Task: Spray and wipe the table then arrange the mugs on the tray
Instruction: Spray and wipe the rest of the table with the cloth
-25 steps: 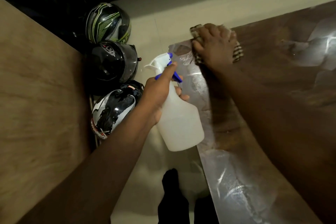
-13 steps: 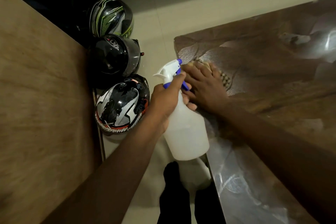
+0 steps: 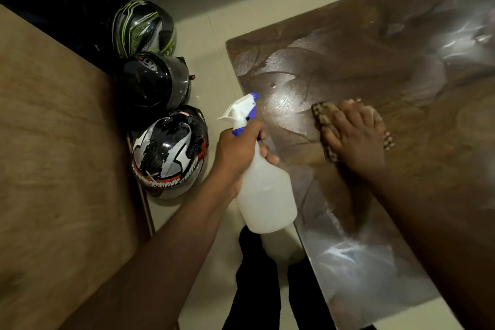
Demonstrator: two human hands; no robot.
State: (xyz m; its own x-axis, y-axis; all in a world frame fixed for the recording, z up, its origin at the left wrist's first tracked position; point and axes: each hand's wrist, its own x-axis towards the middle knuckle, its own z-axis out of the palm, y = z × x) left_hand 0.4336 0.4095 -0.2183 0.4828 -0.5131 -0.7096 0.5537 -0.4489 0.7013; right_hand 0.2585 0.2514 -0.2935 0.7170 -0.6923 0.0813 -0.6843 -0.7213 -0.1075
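My left hand (image 3: 237, 150) grips the neck of a translucent white spray bottle (image 3: 266, 195) with a white and blue trigger head, held over the floor just left of the table's edge. My right hand (image 3: 356, 134) presses flat on a brown checked cloth (image 3: 322, 115) lying on the glossy dark wooden table (image 3: 388, 43). A wet shiny patch lies on the table just left of the cloth. No mugs or tray are in view.
Three motorcycle helmets sit on the pale floor left of the table: a green-striped one (image 3: 142, 27), a black one (image 3: 152, 83) and a black-and-white toothed one (image 3: 168, 153). A light wooden panel (image 3: 53, 155) fills the left side. My dark-trousered legs (image 3: 254, 276) stand below.
My right hand slid the cloth from the table's far left corner toward me, then rightward away from the edge. The left hand kept holding the bottle.
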